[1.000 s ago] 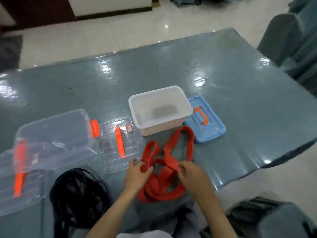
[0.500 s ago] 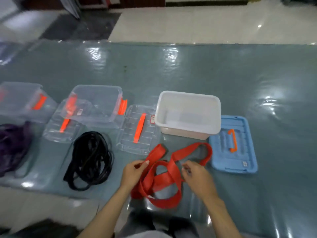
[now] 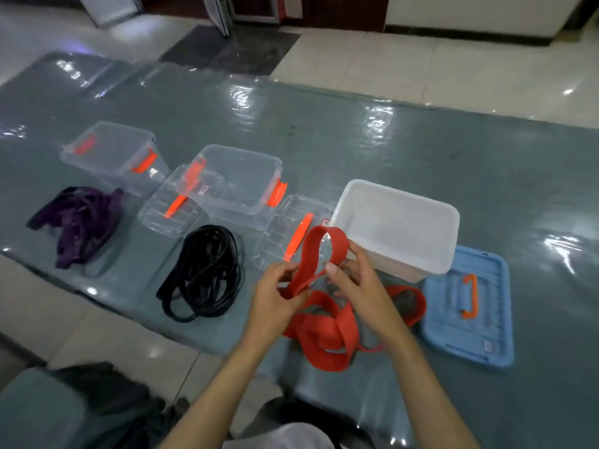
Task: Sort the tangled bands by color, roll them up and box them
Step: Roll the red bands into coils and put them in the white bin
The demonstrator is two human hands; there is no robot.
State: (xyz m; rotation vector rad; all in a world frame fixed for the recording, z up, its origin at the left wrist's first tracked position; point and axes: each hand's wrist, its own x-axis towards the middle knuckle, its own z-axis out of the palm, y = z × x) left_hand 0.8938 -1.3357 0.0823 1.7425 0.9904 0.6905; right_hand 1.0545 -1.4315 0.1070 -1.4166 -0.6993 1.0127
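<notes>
— Both hands were on the red band [image 3: 324, 332] there. The left hand [image 3: 275, 296] pinched it low, and the right hand [image 3: 359, 280] had fingers curled round the raised loop.

— Where was the rest of it?

— Draped in loose folds on the worktop [image 3: 389, 140], right at the near edge, in front of the white box [image 3: 398, 228]. The loop stood up between the hands, just before that box's near left corner.

— And the other colours?

— The black bands [image 3: 204, 273] lay in a coil to the left, in front of a clear box [image 3: 236, 186]. The purple bands [image 3: 77, 222] were heaped further left, before a second clear box [image 3: 113, 157]. Both piles were apart from the red one.

— Lids?

— The blue lid [image 3: 470, 306] with its orange handle lay flat just right of the white box. One clear lid [image 3: 291, 234] sat between the white box and the nearer clear one, another [image 3: 175, 202] leaned against that clear box's left side.

— Any writing?

— Small stickers on the clear lids and one on the blue lid's corner, but too blurred to read.
</notes>
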